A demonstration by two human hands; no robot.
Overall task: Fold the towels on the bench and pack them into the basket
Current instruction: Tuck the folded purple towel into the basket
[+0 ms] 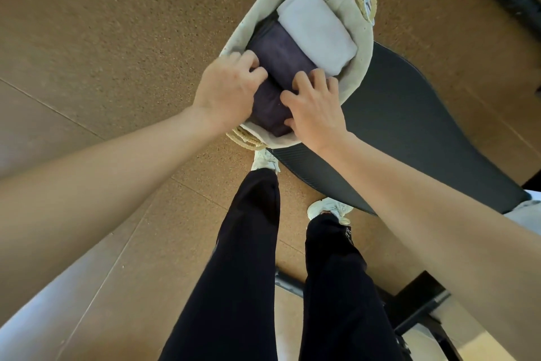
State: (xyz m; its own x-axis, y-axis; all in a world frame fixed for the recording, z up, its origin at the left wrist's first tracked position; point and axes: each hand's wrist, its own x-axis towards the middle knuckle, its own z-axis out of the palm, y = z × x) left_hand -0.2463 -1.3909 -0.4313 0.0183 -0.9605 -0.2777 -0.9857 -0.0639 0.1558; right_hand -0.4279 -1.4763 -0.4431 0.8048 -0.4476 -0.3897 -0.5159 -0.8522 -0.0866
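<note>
A cream fabric basket with woven straw handles sits on the end of a black padded bench. Inside it a folded white towel lies at the far side and a folded dark purple towel lies beside it. A second dark purple folded towel sits at the near end. My left hand grips its left edge with curled fingers. My right hand presses on its right edge with bent fingers.
The floor around the bench is brown cork-like board. My legs in black trousers and white shoes stand below the basket. A black metal frame lies at lower right, and a pale cloth shows at the right edge.
</note>
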